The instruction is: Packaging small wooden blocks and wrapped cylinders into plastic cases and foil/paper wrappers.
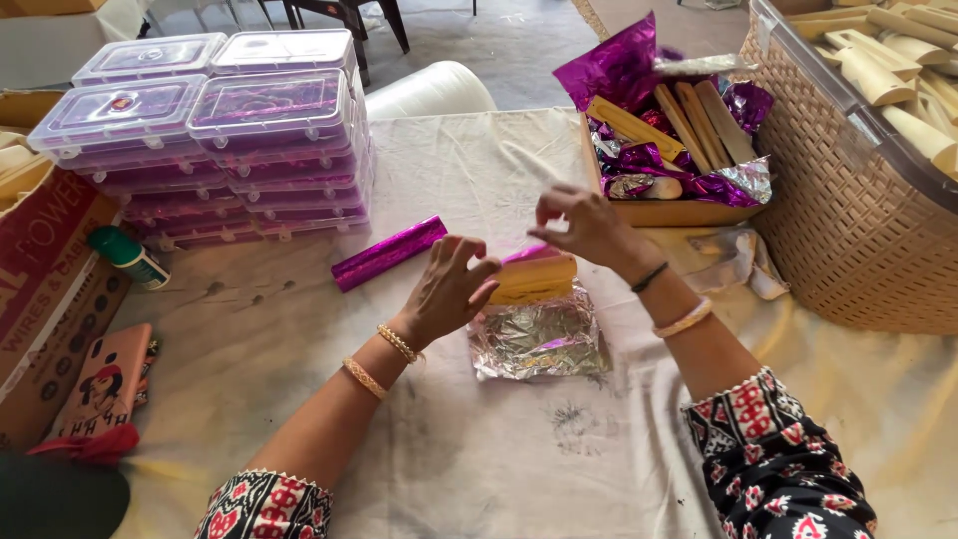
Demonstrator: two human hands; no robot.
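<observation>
Head cam, looking down at cloth-covered table (479, 439).

L hand (446, 291): palm toward the wooden block (534, 278), fingers together and slightly curled, bracing its near end. Thumb side touching the wood as far as I can tell.

R hand (582, 226): raised just above and behind block, fingertips bunched in a pinch. Whatever it pinches is too thin/blurred to tell — poss. edge of magenta foil (529, 254) showing behind block.

Block: pale yellow-tan wood, flat oblong, lying crosswise over a crumpled foil sheet (539, 344), silver side up, at table centre. Foil not yet closed round it; top and near face of wood are bare.

Progress, judged from layout: wrapping of this piece looks barely begun. Done pile unclear — cardboard tray (659, 212) to the R holds several bare wooden pieces mixed w/ loose magenta/silver foil, maybe one wrapped lump at its front. Wicker basket (848, 220) far R is loaded w/ unwrapped wooden pieces, so plenty left.

Also: foil roll (387, 253), magenta, lying L of the hands, apart from them. Stacked clear plastic boxes (215, 130) w/ magenta contents at back L. Phone in pink case (105, 384) and small green-capped bottle (128, 256) at L edge, beside a cardboard carton (40, 289).
</observation>
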